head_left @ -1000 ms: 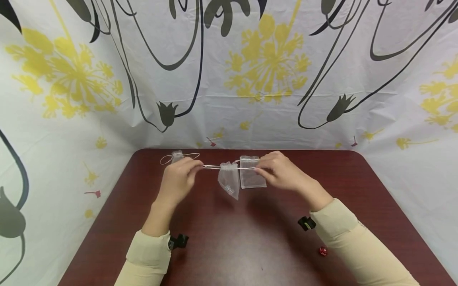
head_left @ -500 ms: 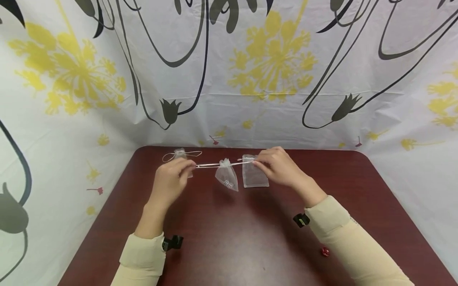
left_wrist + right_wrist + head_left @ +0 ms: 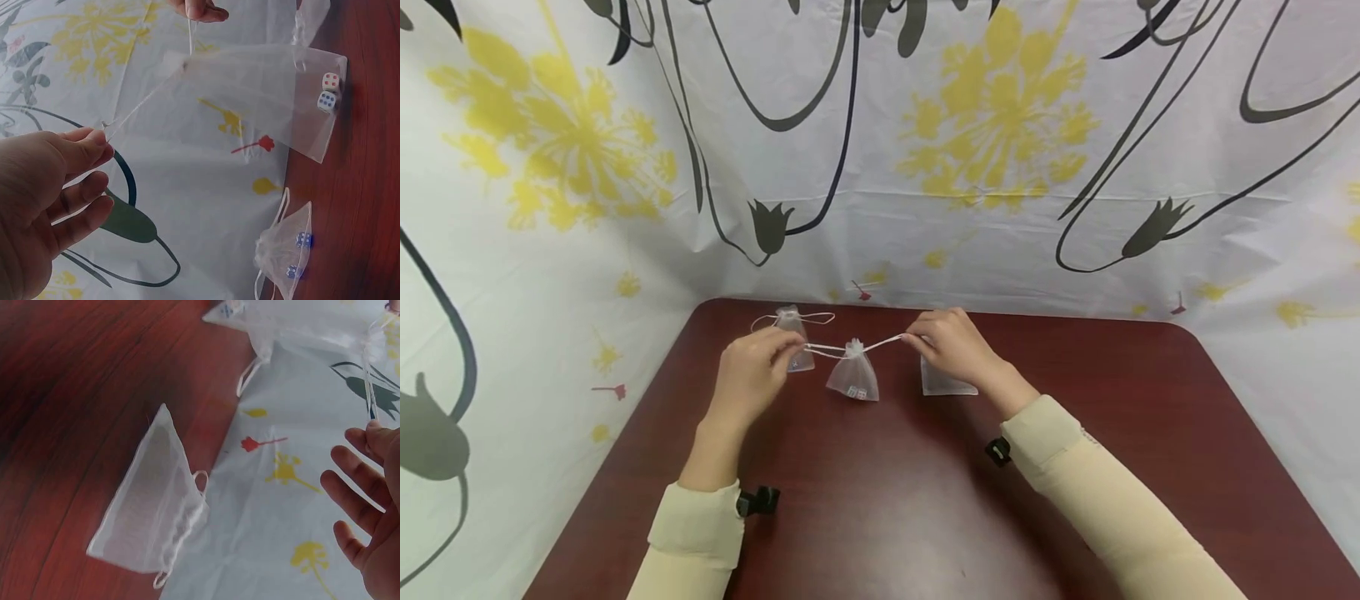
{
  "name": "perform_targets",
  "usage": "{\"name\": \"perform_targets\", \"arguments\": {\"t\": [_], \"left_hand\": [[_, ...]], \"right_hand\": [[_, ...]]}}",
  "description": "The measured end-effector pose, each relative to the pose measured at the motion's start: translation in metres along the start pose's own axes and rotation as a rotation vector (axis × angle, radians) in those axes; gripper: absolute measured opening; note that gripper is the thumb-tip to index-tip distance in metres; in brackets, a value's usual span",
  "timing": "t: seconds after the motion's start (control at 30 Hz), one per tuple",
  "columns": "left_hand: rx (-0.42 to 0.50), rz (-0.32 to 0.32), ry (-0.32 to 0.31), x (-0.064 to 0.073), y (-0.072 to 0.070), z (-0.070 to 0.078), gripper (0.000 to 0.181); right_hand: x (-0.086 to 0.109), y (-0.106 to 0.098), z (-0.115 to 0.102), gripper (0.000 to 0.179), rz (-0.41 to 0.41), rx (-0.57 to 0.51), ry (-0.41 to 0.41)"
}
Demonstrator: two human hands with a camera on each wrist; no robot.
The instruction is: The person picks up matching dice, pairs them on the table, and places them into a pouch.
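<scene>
Between my two hands hangs a small sheer drawstring pouch (image 3: 853, 379), its neck gathered. The white dice (image 3: 326, 101) sit at its bottom in the left wrist view. My left hand (image 3: 756, 371) pinches one end of the drawstring (image 3: 827, 350) between thumb and forefinger. At the other side my right hand (image 3: 955, 346) pinches the opposite loop, its remaining fingers loosely bent in the right wrist view. Behind my left hand stands another pouch (image 3: 284, 250) with blue dice inside, its neck also drawn in. A third pouch (image 3: 150, 494) lies flat, partly hidden in the head view by my right hand.
The dark red-brown table (image 3: 880, 483) ends at a white patterned cloth (image 3: 880, 167) hanging behind it. The pouches are grouped near the table's back edge. Small dark devices are strapped at both wrists.
The pouch's mouth has cinched tighter as the strings were pulled. My right hand and the pouch have moved left. A small red object at lower right is no longer visible near my right sleeve.
</scene>
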State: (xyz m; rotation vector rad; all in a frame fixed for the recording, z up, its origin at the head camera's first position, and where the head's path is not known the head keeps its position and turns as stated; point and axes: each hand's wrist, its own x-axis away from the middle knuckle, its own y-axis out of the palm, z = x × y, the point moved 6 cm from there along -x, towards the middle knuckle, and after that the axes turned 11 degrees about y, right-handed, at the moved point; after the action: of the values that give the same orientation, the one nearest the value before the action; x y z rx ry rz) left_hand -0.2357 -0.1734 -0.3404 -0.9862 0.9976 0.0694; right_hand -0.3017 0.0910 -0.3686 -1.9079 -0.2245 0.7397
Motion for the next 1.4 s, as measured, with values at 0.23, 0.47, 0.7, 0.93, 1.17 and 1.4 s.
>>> {"name": "perform_targets", "arguments": {"t": [0.23,0.47,0.7,0.93,1.17,1.4], "left_hand": [[-0.005,0.008,-0.018,-0.007,0.008,-0.010,0.011],[-0.005,0.046,-0.014,-0.013,0.017,-0.021,0.008],[0.014,0.102,0.015,-0.021,0.021,-0.027,0.005],[0.023,0.081,-0.015,-0.029,0.030,-0.035,0.006],[0.028,0.019,-0.089,-0.026,0.039,-0.042,0.032],[0.062,-0.040,-0.100,-0.026,0.048,-0.044,0.043]], "right_hand": [[-0.015,0.006,-0.002,0.018,0.035,0.050,0.082],[-0.022,0.008,0.001,0.019,0.080,0.085,0.114],[-0.027,0.007,0.006,0.021,0.094,0.096,0.125],[-0.033,0.006,0.009,0.020,0.102,0.095,0.160],[-0.035,0.012,0.016,0.037,0.046,0.069,0.221],[-0.025,0.006,0.025,0.057,0.011,-0.005,0.311]]}}
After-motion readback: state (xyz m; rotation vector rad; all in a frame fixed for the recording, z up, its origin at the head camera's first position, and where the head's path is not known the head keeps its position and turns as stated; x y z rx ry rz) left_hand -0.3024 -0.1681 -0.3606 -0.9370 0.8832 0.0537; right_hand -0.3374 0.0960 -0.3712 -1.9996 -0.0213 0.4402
